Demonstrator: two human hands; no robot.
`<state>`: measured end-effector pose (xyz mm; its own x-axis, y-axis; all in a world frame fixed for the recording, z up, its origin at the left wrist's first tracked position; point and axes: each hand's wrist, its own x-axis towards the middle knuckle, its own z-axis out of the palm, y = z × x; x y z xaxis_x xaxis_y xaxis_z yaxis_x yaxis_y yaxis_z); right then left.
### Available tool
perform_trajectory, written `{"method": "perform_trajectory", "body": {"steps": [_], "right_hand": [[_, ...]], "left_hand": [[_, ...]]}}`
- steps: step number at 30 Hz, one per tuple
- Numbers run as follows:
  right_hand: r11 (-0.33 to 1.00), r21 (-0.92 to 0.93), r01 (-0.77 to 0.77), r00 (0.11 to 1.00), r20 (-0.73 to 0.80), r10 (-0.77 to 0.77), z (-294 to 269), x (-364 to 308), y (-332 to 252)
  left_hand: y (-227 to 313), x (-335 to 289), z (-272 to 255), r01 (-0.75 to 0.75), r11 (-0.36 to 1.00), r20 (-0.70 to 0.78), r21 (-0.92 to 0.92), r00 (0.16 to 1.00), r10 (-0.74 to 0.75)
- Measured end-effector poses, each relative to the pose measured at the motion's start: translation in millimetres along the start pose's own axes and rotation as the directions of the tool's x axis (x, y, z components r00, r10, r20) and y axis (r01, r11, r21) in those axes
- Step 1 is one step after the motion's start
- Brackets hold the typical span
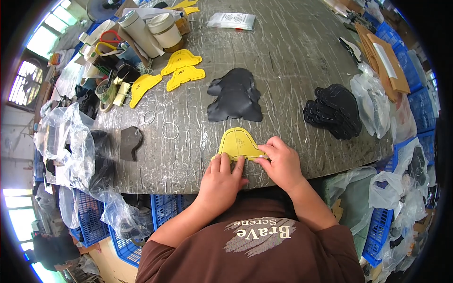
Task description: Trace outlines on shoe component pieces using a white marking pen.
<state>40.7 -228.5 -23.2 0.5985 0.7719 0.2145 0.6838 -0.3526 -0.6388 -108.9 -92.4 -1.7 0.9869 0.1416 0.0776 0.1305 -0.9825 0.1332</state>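
A yellow bell-shaped template [238, 140] with slots along its edge lies flat near the table's front edge. My left hand [221, 181] rests on its lower edge, fingers spread and pressing down. At the template's right corner my right hand [283, 162] is closed, with thumb and forefinger pinching the edge. Anything small between those fingertips is too small to make out. Just beyond the template lies a stack of smooth black cut pieces [234, 94]. Whether anything lies beneath the template is hidden.
More yellow templates [181, 63] lie at the far left, beside containers [165, 30] and tools. A dark cut piece [130, 144] and clear plastic bags [71, 141] are on the left. Stacked black pieces [332, 111] sit right. Blue crates [125, 245] stand below the table edge.
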Motion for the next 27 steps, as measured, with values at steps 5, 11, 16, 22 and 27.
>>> {"method": "perform_trajectory", "body": {"steps": [5, 11, 16, 22, 27], "right_hand": [[1.0, -0.008, 0.003, 1.0, 0.008, -0.003, -0.4, 0.2, -0.1], [1.0, -0.024, 0.007, 1.0, 0.011, -0.006, -1.1, 0.3, -0.2], [1.0, -0.014, -0.027, 0.991, 0.131, 0.029, -15.1, 8.6, -7.5], [0.968, 0.127, 0.215, 0.969, -0.15, -0.195, -19.0, 50.6, -26.7], [0.93, 0.36, 0.077, 0.994, 0.044, -0.099, -2.5, 59.0, -35.8]], "left_hand": [[10.4, 1.4, 0.0, -0.008, 0.997, 0.062, 0.072, 0.998, 0.004], [12.8, 6.2, -2.4, -0.035, 0.999, 0.081, 0.011, 0.996, 0.034], [11.1, 6.8, 0.5, -0.094, 0.995, 0.136, 0.026, 0.987, 0.089], [10.4, 8.7, -0.4, -0.103, 0.993, 0.161, 0.062, 0.983, 0.092], [9.6, 8.9, 2.3, -0.116, 0.992, 0.135, 0.042, 0.985, 0.11]]}}
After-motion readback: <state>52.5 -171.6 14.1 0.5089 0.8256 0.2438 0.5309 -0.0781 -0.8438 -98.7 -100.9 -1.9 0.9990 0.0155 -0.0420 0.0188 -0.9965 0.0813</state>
